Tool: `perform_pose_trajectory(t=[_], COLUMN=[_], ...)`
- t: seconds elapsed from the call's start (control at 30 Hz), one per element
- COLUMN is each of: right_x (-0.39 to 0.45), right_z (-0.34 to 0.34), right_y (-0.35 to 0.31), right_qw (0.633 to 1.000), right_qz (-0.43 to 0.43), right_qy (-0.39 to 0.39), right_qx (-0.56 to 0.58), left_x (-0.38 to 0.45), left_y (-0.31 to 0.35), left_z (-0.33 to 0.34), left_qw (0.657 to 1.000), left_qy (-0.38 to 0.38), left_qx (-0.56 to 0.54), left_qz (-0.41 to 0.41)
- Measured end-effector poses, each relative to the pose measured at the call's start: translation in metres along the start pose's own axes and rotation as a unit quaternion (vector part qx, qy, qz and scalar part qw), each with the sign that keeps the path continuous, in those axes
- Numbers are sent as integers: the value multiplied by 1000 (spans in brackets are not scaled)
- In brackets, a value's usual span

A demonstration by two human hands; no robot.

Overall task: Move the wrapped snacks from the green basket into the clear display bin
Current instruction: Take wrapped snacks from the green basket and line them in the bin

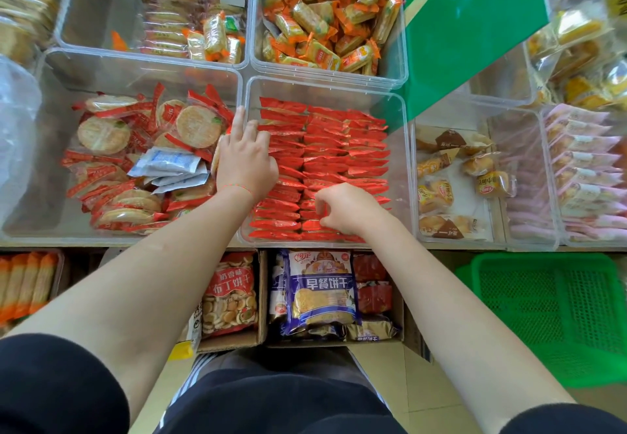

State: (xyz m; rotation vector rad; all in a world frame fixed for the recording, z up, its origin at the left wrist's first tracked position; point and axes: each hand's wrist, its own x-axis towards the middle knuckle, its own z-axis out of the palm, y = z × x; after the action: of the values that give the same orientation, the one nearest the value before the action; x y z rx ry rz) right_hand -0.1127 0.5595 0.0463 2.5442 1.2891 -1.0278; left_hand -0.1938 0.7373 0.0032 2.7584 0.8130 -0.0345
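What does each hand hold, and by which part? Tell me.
The right hand pinches the top edges of red wrapped snacks in the clear display bin. The left hand presses flat on the rows, gripping nothing.

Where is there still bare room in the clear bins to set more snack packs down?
The bin of red wrapped snacks is packed in rows, with both the left hand and right hand in it. Bare floor shows in the upper-left bin, left of its cracker packs, and in the bread-roll bin among its few rolls. The green basket looks empty.
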Motion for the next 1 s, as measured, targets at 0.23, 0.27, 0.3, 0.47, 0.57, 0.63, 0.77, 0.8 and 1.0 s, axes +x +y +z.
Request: perform_pose_trajectory(t=[0.23, 0.27, 0.3, 0.47, 0.57, 0.63, 0.77, 0.8, 1.0], right_x=[5, 7, 8, 10, 6, 2, -6, -7, -9], right_z=[2, 2, 4, 17, 15, 14, 16, 18, 20], right_y=[-1, -1, -2, -1, -1, -3, -1, 0, 12], right_qw=[999, 998, 996, 998, 998, 997, 998, 998, 999], right_qz=[-1, 0, -1, 8, 11, 9, 13, 16, 17], right_qy=[31, 61, 83, 57, 62, 68, 66, 59, 23], right_qx=[-35, -30, -23, -16, -13, -18, -8, 1, 38], left_x=[0, 0, 0, -1, -4, -9, -35, -40, -32], left_y=[0, 0, 0, 1, 0, 3, 26, 31, 38], left_z=[0, 0, 0, -1, -4, -9, -19, -19, -11], left_qw=[1000, 1000, 1000, 1000, 999, 993, 964, 955, 958], left_qy=[-2, -1, -1, 3, -11, -10, -134, -176, -168], left_qx=[17, 19, 17, -1, 25, 86, 127, 137, 175], left_qz=[0, -1, -2, 2, 17, 75, 193, 197, 152])
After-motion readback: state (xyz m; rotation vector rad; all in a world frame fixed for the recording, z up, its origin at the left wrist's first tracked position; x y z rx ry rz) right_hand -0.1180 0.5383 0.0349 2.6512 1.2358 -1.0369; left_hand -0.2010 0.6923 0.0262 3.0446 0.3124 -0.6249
